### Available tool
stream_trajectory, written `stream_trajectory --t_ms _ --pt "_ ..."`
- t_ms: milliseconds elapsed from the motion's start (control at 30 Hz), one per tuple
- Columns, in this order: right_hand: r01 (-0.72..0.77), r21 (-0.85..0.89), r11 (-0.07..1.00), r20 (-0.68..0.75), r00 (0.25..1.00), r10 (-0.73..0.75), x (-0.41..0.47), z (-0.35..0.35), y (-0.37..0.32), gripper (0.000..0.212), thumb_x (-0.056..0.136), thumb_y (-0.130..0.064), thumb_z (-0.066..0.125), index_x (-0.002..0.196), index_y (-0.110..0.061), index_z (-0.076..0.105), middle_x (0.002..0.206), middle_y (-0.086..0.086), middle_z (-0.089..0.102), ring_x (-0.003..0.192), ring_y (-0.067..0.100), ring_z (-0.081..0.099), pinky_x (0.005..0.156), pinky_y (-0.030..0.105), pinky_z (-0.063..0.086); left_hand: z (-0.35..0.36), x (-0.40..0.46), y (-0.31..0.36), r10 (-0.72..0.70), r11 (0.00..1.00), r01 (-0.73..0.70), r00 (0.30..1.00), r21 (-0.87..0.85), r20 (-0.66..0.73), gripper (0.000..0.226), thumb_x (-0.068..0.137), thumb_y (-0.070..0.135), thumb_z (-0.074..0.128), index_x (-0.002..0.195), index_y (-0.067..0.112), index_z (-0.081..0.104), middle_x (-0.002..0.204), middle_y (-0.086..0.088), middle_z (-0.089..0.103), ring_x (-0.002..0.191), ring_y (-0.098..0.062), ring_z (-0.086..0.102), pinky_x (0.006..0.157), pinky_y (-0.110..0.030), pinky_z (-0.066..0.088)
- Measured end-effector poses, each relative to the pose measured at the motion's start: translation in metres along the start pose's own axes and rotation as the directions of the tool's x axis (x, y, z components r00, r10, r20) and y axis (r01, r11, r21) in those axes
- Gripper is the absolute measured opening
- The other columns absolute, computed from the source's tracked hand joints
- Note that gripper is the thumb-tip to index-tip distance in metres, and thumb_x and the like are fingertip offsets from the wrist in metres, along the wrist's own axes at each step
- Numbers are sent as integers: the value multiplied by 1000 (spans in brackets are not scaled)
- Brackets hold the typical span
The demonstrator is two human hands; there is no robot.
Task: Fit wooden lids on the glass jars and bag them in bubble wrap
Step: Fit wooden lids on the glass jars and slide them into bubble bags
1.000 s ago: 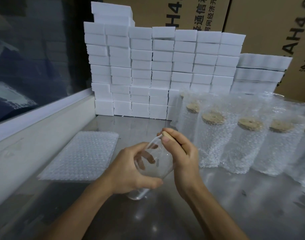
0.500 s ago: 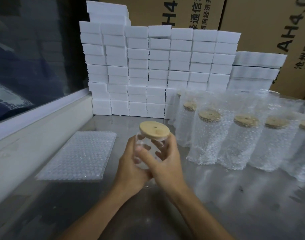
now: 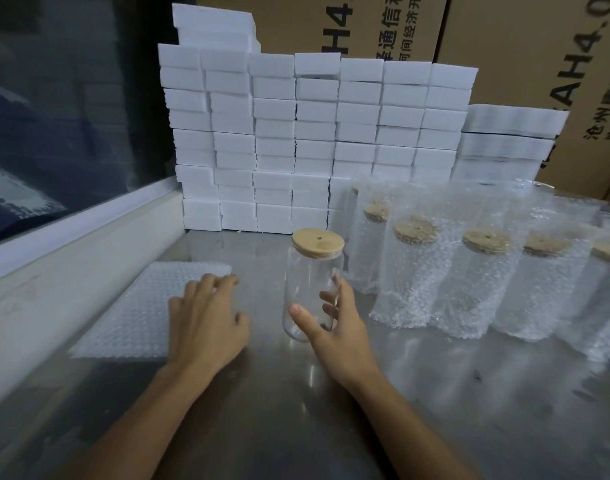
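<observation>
A clear glass jar [image 3: 307, 289] stands upright on the steel table [image 3: 452, 393], with a round wooden lid [image 3: 318, 240] seated on its mouth. My right hand [image 3: 341, 330] holds the jar low down, thumb across the front and fingers behind the glass. My left hand [image 3: 206, 320] rests flat on the right edge of a flat stack of bubble wrap bags [image 3: 123, 317], left of the jar.
Several lidded jars in bubble wrap [image 3: 411, 271] stand in a row to the right. A wall of white foam blocks [image 3: 296, 140] lines the back, with cardboard boxes [image 3: 504, 39] behind. A white ledge [image 3: 54, 282] borders the table's left side.
The lid went onto the jar, which was then set down upright on the table. My left hand let go of the jar and moved left onto the bubble wrap bags.
</observation>
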State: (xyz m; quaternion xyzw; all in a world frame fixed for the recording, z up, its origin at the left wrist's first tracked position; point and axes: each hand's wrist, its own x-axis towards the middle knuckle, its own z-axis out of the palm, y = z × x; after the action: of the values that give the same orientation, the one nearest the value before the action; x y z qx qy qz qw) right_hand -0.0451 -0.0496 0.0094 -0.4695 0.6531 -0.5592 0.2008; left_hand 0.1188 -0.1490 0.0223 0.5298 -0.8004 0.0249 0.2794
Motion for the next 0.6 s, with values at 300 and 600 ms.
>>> stream_trajectory --t_ms 300,600 --pt "-74 -141 987 -394 919 12 -1 -3 -1 46 86 -27 74 121 -23 45 121 -3 50 115 21 54 98 44 48 6 5 -19 -163 966 144 984 217 77 14 92 11 47 94 16 60 104 -5 58 95 -26 50 70 -31 34" --pt "65 -92 994 -328 940 -92 -2 3 2 17 86 -18 69 75 -27 58 64 -13 64 59 7 59 59 24 46 -2 7 -24 -128 991 131 986 -20 111 19 84 5 53 74 14 66 87 1 61 82 -24 58 66 -35 47"
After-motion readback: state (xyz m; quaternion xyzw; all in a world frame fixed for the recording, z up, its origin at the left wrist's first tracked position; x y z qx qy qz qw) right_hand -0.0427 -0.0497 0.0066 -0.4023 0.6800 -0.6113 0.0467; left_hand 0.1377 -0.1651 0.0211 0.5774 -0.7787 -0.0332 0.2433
